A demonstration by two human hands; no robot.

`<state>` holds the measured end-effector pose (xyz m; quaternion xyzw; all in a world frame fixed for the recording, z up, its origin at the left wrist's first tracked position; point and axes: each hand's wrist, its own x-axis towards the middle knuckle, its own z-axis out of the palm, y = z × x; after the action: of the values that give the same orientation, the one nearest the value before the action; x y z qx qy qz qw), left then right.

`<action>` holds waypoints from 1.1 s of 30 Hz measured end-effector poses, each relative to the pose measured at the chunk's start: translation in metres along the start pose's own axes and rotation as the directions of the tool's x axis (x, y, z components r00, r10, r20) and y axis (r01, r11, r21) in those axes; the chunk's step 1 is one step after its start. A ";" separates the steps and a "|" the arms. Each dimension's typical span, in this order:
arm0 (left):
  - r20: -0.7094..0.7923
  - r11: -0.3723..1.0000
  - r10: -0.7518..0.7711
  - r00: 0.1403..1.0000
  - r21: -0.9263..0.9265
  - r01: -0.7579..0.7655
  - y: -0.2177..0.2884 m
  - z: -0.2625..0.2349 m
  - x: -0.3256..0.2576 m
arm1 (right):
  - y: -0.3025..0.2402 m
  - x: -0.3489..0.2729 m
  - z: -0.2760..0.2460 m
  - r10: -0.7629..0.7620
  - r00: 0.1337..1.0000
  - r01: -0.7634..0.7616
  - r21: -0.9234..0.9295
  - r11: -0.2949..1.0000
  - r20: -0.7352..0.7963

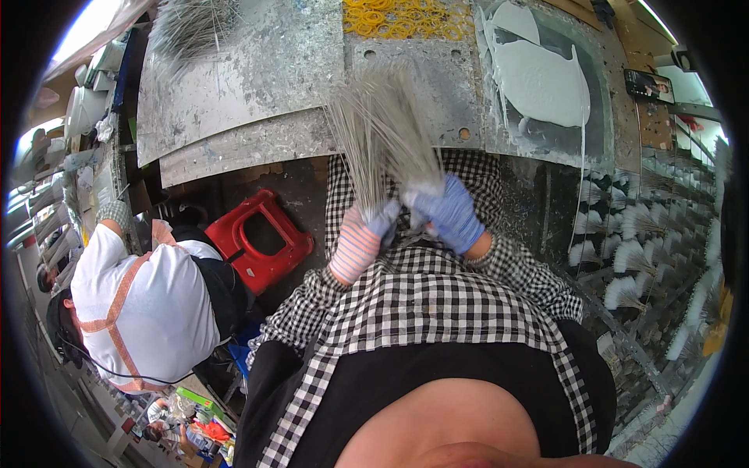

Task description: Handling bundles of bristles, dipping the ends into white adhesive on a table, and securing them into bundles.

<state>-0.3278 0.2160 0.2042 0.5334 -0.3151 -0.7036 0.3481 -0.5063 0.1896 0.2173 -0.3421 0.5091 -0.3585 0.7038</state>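
Note:
In front of my lap I hold thin grey wire-like strands (363,148) that fan out away from me over the table's near edge. My left hand (357,246), in a pink-and-white striped glove with bluish fingertips, is closed round the lower ends of the left part. My right hand (451,214), in a blue glove, grips the lower end of the right part, slightly blurred. The two parts overlap at their far ends, so I cannot tell whether they are one bundle. A heap of similar strands (195,31) lies at the far left of the grey worktable (257,86).
Yellow rubber bands (406,19) lie at the table's far middle. White paste (542,86) covers a board at the right, near a phone (649,86). White-tipped tufts (636,261) fill the right side. At left are a red stool (273,257) and a seated person (148,312).

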 end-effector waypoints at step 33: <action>-0.181 0.978 0.153 0.971 -0.110 -0.175 0.050 -0.079 -0.004 | -0.050 -0.017 -0.059 -0.401 0.912 0.362 -0.293 0.885 -0.082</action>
<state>-0.2426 0.1860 0.2287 0.5412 -0.2821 -0.6422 0.4637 -0.5747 0.1717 0.2533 -0.5028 0.5242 -0.4400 0.5280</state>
